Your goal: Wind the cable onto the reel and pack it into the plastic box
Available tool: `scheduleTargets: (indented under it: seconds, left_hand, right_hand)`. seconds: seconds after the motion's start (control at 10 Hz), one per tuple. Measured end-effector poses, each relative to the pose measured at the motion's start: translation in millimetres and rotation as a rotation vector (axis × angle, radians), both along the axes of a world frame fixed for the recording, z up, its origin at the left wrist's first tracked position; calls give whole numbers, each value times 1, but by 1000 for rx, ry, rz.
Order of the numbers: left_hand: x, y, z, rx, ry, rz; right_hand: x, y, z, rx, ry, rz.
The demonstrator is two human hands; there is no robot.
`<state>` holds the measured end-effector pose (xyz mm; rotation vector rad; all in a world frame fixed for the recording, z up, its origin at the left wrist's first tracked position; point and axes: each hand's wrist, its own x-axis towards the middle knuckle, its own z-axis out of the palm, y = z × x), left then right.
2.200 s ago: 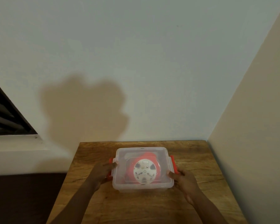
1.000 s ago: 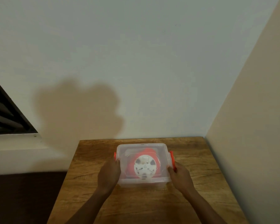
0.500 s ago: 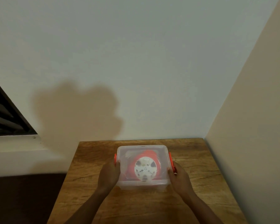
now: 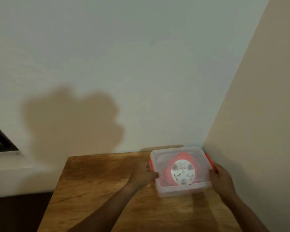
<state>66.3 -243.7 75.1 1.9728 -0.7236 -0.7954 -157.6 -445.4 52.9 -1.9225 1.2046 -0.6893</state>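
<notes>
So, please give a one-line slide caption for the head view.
Both hands, left hand and right hand, grip the closed plastic box holding the reel.

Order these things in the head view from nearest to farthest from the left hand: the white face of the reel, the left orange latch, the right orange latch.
Measured from the left hand:
1. Left orange latch, on the box side that this hand holds, touching it.
2. White face of the reel, in the middle, under the clear lid.
3. Right orange latch, on the far side, by the right hand.
</notes>
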Motion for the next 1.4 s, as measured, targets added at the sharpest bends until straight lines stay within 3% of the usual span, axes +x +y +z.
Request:
scheduleTargets:
  seconds: [0.4,0.8,1.1,1.2,1.3,1.4]
  left_hand:
    - [4,-96,-16,122,-129,-34]
    - [12,-127,-27,135,-35,139]
    - [-21,-101,-40,163,-234,84]
    - [-30,-70,-51,165,-162,46]
    - [-20,-39,-53,338,-206,62]
    - [2,-20,-15,398,-380,53]
  right_hand:
    - [3,-83,-17,-42,106,57]
    - [25,-103,-31,-108,47,37]
    - [25,-101,-34,-35,134,-37]
    - [29,-87,-41,23,96,-99]
    - [36,-66,-37,33,125,-136]
    - [46,-58,-13,-139,251,-142]
